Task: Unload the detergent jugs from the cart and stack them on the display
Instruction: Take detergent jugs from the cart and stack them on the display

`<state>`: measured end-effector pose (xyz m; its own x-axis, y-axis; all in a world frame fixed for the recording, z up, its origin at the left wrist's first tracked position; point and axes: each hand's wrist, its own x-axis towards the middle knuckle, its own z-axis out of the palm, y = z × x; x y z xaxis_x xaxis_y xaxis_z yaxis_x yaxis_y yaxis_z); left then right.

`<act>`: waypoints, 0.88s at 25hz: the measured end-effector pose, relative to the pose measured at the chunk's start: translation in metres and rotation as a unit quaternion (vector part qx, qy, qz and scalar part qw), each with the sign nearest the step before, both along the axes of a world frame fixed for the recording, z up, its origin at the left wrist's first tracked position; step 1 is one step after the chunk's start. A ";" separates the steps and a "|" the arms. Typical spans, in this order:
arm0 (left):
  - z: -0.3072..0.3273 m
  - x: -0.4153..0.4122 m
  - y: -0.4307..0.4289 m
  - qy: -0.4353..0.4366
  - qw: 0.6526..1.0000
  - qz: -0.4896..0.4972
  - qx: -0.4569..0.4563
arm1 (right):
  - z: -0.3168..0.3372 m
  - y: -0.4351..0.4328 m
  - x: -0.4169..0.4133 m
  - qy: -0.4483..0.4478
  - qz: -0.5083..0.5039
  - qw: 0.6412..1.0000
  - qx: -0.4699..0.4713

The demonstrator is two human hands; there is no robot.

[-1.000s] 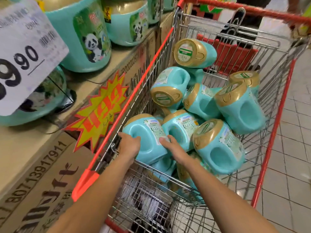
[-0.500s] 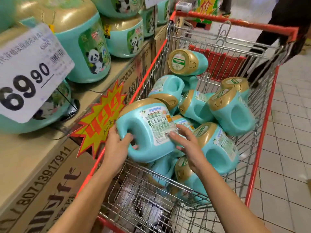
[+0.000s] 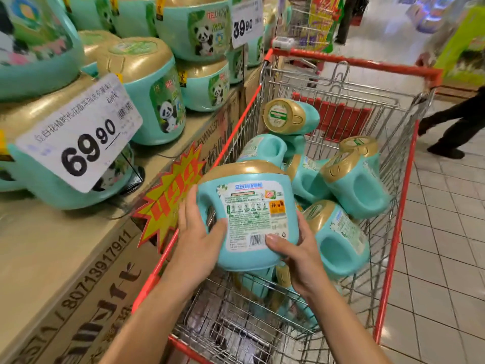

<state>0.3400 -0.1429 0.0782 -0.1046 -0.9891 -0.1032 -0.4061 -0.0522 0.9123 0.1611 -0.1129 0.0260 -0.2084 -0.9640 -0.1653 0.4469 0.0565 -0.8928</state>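
Note:
I hold a teal detergent jug [image 3: 246, 214] with a gold cap upright above the near end of the red wire cart [image 3: 404, 195], its back label facing me. My left hand [image 3: 198, 237] grips its left side at the handle. My right hand [image 3: 294, 248] grips its lower right corner, thumb on the label. Several more teal jugs [image 3: 351, 185] lie on their sides in the cart. To the left, the display [image 3: 44, 243] of cardboard boxes carries stacked jugs [image 3: 154, 95] with panda labels.
A white price card reading 69.90 [image 3: 78, 137] stands on the display, and a 39.90 card [image 3: 245, 24] hangs further back. A red and yellow starburst sign [image 3: 170, 195] hangs on the display's edge beside the cart. A person's legs [image 3: 451, 130] pass on the tiled floor at right.
Both hands took a jug from the cart's near end, lifted it and turned it upright. My view rose toward the display.

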 end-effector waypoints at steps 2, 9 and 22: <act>0.005 -0.010 0.013 0.011 1.000 -0.011 -0.022 | 0.004 0.004 0.011 0.024 -0.035 0.999 -0.008; 0.000 -0.016 0.015 0.027 0.999 0.020 0.007 | 0.009 0.025 0.017 0.015 0.045 0.996 -0.081; -0.010 0.015 0.022 0.345 0.933 -0.080 0.067 | 0.018 0.000 0.002 -0.094 0.253 0.963 0.004</act>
<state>0.3552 -0.1208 0.0685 -0.3365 -0.9384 -0.0788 0.2627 -0.1739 0.9491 0.1627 -0.1133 0.0436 0.3216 -0.9329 -0.1619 0.5144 0.3157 -0.7974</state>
